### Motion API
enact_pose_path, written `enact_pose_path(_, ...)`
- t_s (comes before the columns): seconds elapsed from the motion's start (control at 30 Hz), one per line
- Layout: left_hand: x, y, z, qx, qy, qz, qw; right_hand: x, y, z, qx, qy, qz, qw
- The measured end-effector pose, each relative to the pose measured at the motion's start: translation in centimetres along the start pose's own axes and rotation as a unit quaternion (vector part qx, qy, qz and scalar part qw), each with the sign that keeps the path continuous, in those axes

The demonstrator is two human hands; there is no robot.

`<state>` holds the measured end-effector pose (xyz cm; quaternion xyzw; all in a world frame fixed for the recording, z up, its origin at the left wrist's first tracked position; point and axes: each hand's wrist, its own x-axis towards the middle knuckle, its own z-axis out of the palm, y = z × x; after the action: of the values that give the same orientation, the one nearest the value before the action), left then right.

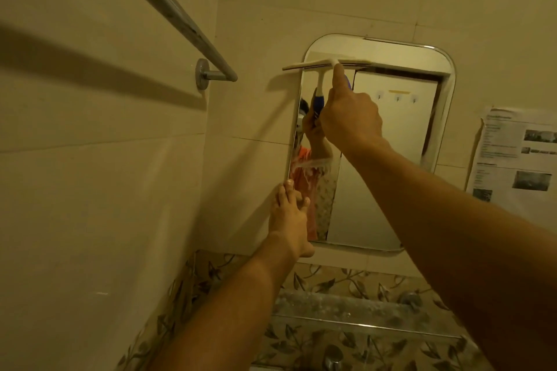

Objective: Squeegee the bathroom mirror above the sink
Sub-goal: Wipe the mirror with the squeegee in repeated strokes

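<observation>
Both hands reach up: right hand [351,120] grips the squeegee [327,64] handle, blade against the mirror [391,159] near its top; left hand [289,220] rests straight fingers on the mirror's left edge.

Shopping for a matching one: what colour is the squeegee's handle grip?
Blue, on a white squeegee, best seen in the head view.

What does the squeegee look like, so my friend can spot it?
Find the rounded mirror on the tiled wall. Near its top left corner, the right hand holds the squeegee: a long pale blade lying level across the glass and past its left edge, on a white-and-blue handle. Nothing else there is T-shaped.
</observation>
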<state>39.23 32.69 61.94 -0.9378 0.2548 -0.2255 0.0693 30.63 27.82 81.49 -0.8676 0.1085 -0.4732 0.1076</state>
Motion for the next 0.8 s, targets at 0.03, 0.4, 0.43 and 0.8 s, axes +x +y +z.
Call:
enact_pose_path(0.03, -0.1, 0.0, 0.0, -0.006, 0.001, -0.001, 1.0, -0.2, 0.1, 0.3, -0.01, -0.001, -0.001, 1.0)
enact_pose_path(0.4, -1.1, -0.5, 0.0, -0.082, 0.027, 0.013, 0.996, -6.9, 2.2, 4.3, -0.054, -0.031, 0.011, 0.998)
enact_pose_path(0.43, -1.2, -0.6, 0.1, -0.075, 0.035, 0.017, 0.996, -7.6, 2.5, 4.6, -0.059, -0.038, 0.008, 0.998)
enact_pose_path(0.8, -0.2, -0.4, 2.4, -0.123, 0.078, -0.003, 0.989, -13.2, 4.9, 7.9, -0.056, -0.061, 0.015, 0.996)
